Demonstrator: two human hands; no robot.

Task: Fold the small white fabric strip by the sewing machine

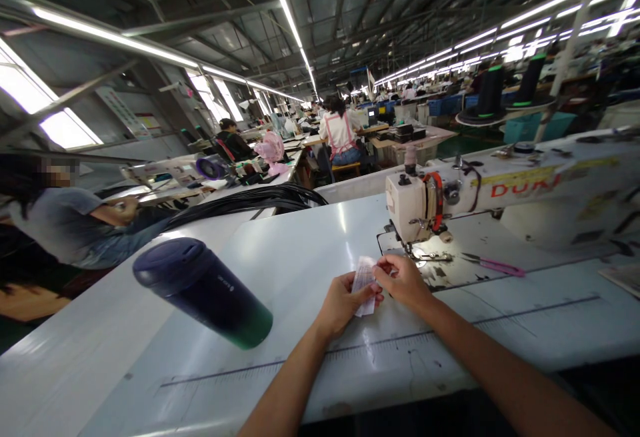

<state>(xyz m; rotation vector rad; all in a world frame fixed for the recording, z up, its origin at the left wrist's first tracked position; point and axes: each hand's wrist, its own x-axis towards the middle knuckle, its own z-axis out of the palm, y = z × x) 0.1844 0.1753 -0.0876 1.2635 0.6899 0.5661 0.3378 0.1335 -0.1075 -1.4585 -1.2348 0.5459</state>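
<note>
Two bare hands hold the middle of the frame, a pale strip between them above a white tabletop on a sewing floor. The left hand lies at the strip's 8 o'clock, fingers closed on it, thumb across the front of its lower half. The right hand sits at 3 o'clock, fingers drawn narrow against the strip's 2 o'clock edge; whether they pinch it, one cannot tell. The strip's long axis runs roughly from 12 o'clock to 6, with the right fingers nearer its far end. Beyond it, a sewing machine's head rises at 1 o'clock, closer to the right hand; a blue-and-green bottle is at 9 o'clock, on the left arm's side.
</note>
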